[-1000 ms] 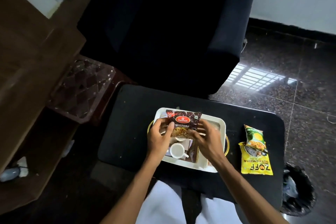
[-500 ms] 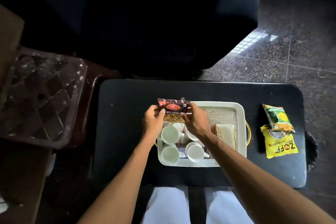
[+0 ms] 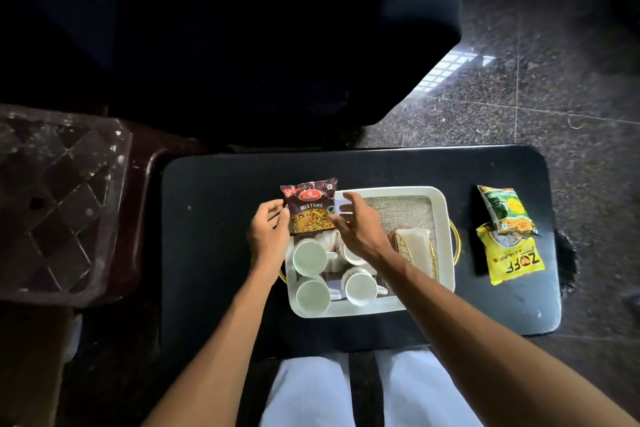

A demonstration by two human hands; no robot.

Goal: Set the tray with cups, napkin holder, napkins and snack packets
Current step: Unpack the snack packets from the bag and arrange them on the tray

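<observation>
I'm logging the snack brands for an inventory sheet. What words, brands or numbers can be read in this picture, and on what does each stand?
"MIXTURE": on the maroon snack packet at the tray's far left corner.
Red oval logo above it: script too blurred to read; so is the price burst in its corner.
"ZOFF": large, upside down to the camera, on the yellow packet.
"CHUNKS": smaller line beside it, only partly legible.
Green packet: print too blurred to read.
Cups and napkins: no text.
</observation>
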